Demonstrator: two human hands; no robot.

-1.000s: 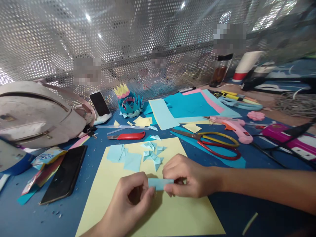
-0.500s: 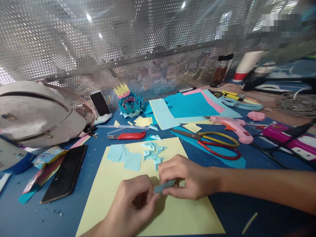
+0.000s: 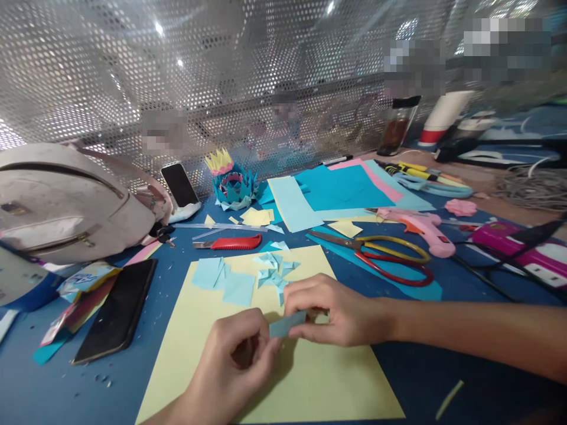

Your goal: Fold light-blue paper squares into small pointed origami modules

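A small light blue paper piece [image 3: 287, 324] is stretched between my two hands, above a large pale yellow sheet [image 3: 310, 389]. My left hand [image 3: 241, 354] pinches its left end between thumb and fingers. The right end is pinched by my right hand [image 3: 330, 310], with its fingers bent over the paper. Just beyond my hands, several folded light blue pieces [image 3: 271, 276] lie on the yellow sheet. Flat light blue squares [image 3: 239, 288] rest to their left.
Scissors [image 3: 376, 251] and a pink glue gun [image 3: 416, 226] lie to the right. A red cutter [image 3: 237, 242] is behind the yellow sheet. At left are a black phone [image 3: 117, 313] and a pale backpack [image 3: 66, 200]. A blue paper flower [image 3: 234, 188] stands at the back.
Both hands have shifted slightly up, the left one also a little left. More of the light blue paper piece shows between them.
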